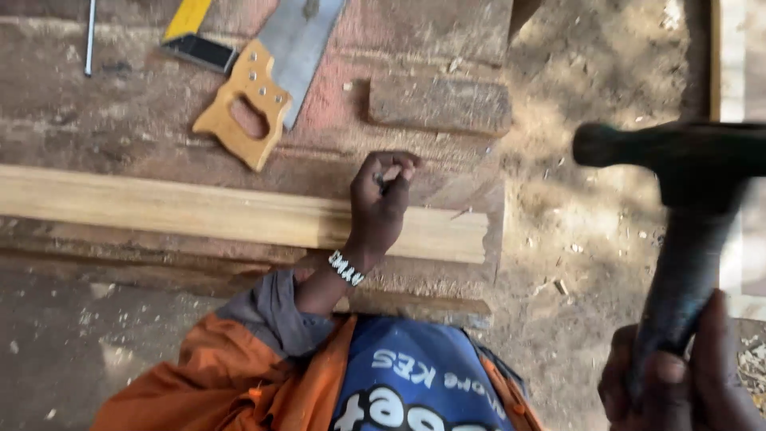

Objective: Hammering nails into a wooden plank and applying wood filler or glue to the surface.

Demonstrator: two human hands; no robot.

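**Nail set on the wood strip, hammer raised, no blow struck yet**

A small dark nail (381, 182) is pinched between the thumb and fingertips of the left hand (379, 209), and its lower end is held at the far edge of a long pale strip of planed wood (199, 211) that lies across a worn, reddish-brown wooden workbench (96, 112). Whether the tip already bites into the wood cannot be told; the fingers are closed around it and hide the contact. A white beaded bracelet (346, 267) is worn on that wrist, above a grey cuff and an orange sleeve.

At the near right, the right hand (678, 383) is wrapped tightly around the dark handle of a blurred, dark-headed hammer (686, 168), which is lifted well apart from the nail and off to its right, over the sandy ground.

The work is judged to be at its start: the nail is positioned, but it stands at full height in the fingers, so the driving is taken to be wholly left to do.

On the far side of the bench, a handsaw with a light wooden handle (247, 104) lies flat, a yellow-and-black tool (191, 36) just beside it on the left, and a short weathered block of wood (439, 104) to the right.
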